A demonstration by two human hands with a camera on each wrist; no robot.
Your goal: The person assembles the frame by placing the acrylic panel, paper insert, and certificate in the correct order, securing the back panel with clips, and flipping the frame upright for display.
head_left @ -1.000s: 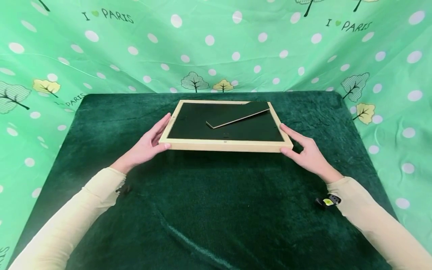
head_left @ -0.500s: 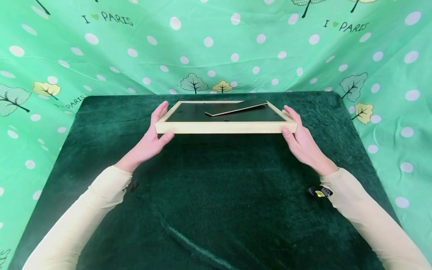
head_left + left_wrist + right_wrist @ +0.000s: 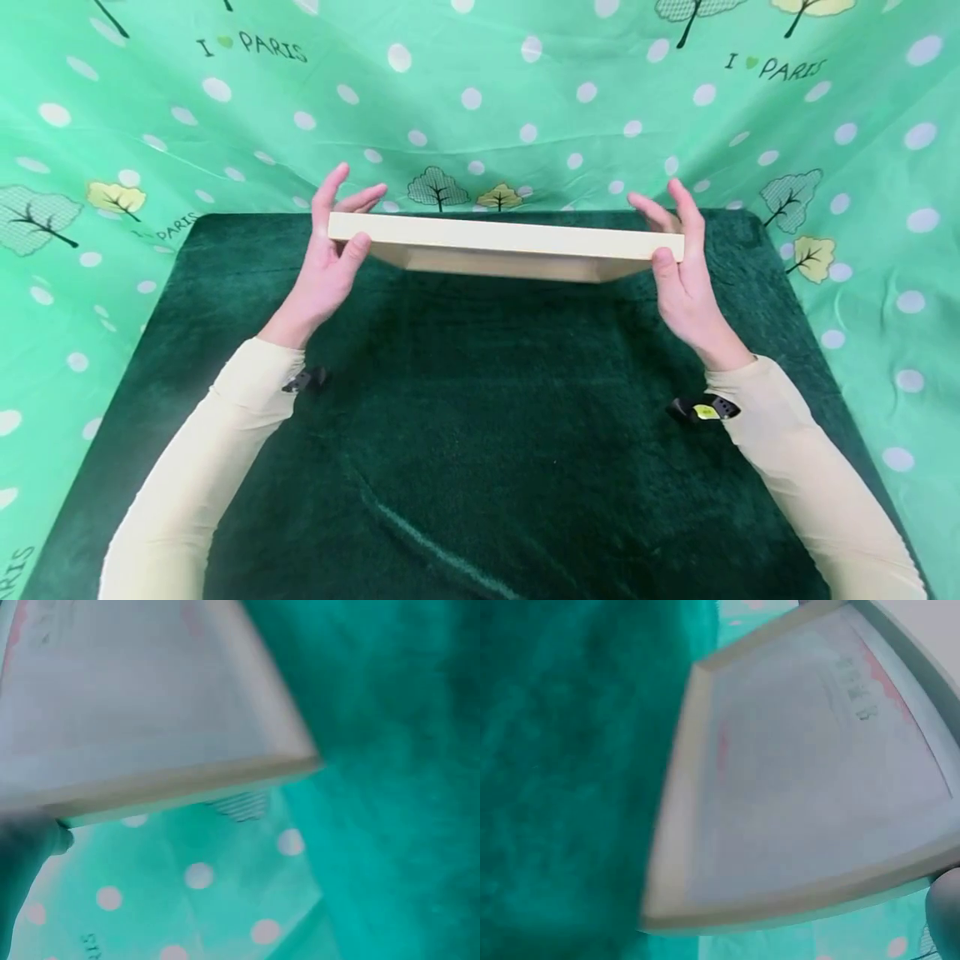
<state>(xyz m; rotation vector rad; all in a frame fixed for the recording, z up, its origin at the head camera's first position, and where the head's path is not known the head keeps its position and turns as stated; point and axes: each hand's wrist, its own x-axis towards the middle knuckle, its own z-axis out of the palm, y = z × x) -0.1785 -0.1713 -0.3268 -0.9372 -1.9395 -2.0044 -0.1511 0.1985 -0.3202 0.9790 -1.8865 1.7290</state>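
Note:
Both hands hold up a pale wooden picture frame [image 3: 506, 237] above the table. Its near edge is raised, and below it the head view shows part of the inner rim. My left hand [image 3: 318, 279] grips the left end, thumb on the near corner and fingers extended behind. At the other end, my right hand [image 3: 688, 292] holds the right corner the same way. Blurred in the right wrist view, the front of the frame carries a whitish sheet [image 3: 795, 795] with a pink border and dark marks. The frame's black back is hidden now.
A dark green velvet cloth [image 3: 480, 433] covers the table, with a pale crease near the front. Behind and at both sides hangs a light green curtain [image 3: 525, 100] with white dots and trees. Small black devices sit at both cuffs, including a wrist camera [image 3: 705, 408].
The hands have raised the picture frame's near edge and tilted it, so its black back and stand have gone from the head view. The hands have turned upward with it.

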